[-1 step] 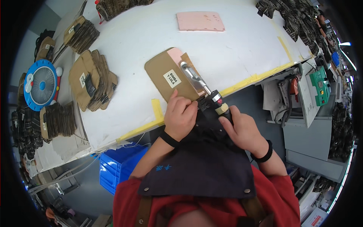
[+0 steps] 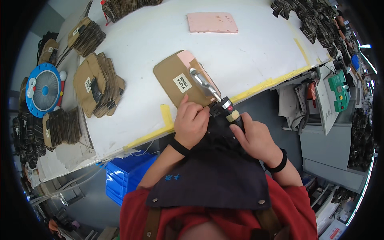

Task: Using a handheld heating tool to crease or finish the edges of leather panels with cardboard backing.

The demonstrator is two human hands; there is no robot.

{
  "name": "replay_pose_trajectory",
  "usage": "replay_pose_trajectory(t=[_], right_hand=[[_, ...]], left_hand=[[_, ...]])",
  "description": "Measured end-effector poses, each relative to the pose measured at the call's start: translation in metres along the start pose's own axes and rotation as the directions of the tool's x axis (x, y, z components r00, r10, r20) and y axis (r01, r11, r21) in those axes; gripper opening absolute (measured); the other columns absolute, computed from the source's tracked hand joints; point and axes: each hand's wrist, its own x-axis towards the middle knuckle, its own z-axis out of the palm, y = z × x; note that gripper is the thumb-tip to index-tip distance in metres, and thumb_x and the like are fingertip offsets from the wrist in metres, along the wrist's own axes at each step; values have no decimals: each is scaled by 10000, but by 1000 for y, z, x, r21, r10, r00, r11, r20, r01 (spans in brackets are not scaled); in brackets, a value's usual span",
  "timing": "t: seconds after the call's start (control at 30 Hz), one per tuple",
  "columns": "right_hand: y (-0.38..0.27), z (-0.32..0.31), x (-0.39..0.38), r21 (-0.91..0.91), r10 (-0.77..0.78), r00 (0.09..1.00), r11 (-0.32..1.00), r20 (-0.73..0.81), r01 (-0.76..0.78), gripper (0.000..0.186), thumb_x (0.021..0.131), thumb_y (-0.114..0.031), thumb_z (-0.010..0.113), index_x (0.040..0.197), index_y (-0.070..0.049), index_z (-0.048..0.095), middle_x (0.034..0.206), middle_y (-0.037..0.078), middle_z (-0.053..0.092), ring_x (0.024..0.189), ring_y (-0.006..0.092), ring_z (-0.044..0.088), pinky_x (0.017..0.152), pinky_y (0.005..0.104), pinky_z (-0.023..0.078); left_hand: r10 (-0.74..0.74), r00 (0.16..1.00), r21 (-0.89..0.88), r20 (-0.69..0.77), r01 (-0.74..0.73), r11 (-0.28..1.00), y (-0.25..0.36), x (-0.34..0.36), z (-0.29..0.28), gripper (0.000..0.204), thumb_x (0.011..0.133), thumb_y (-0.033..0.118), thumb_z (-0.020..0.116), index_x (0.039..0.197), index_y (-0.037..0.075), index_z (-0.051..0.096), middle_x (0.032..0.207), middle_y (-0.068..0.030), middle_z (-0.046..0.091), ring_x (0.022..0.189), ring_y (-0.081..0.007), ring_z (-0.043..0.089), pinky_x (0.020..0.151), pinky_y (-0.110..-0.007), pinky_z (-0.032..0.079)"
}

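A tan fabric panel (image 2: 168,76) with a white label lies near the table's front edge, a pink piece (image 2: 185,59) showing along its right side. My left hand (image 2: 191,124) is closed at the panel's near edge, one fingertip resting on its face. My right hand (image 2: 258,140) grips the black handle of a hand tool (image 2: 208,86) with a shiny, rounded metal head. That head lies over the panel's right side, beside a narrow brown strip (image 2: 195,64). Whether the metal touches the fabric I cannot tell.
A pink rectangular sheet (image 2: 212,23) lies farther back on the white table (image 2: 140,44). Stacks of tan pieces (image 2: 90,82) and a blue fan (image 2: 44,90) stand on the left. Dark patterned straps (image 2: 308,26) pile up back right. Below is a blue bin (image 2: 128,172).
The tool and my right hand have shifted slightly to the left, the metal head moving a little nearer to me over the panel. My left hand stays in place.
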Motion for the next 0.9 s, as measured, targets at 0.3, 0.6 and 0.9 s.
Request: replay_pose_trajectory(t=[0.3, 0.6, 0.9], right_hand=[[-8, 11, 11, -85, 45, 995, 996, 92, -37, 373, 998, -346, 594, 934, 5, 482, 616, 184, 620, 573, 394, 637, 528, 474, 506], [-22, -13, -1, -202, 122, 966, 977, 229, -75, 387, 999, -359, 583, 919, 7, 485, 625, 177, 637, 571, 391, 647, 533, 476, 517], [-26, -7, 8, -181, 130, 969, 979, 210, -92, 380, 997, -336, 587, 942, 29, 495, 630, 197, 637, 583, 409, 645, 551, 481, 525]], left_hand=[[-4, 1000, 0, 19, 4, 1000, 0, 0, -1, 171, 713, -22, 788, 852, 48, 717, 855, -61, 580, 864, -270, 613, 1023, -517, 507], [-13, 1000, 7, 24, 13, 1000, -1, 0, -2, 189, 693, -15, 788, 853, 56, 716, 852, -57, 573, 864, -268, 611, 1024, -521, 512], [-4, 1000, 5, 11, 4, 1000, -2, -1, -2, 191, 682, -16, 786, 837, 57, 703, 847, -51, 570, 862, -259, 605, 1025, -518, 516]])
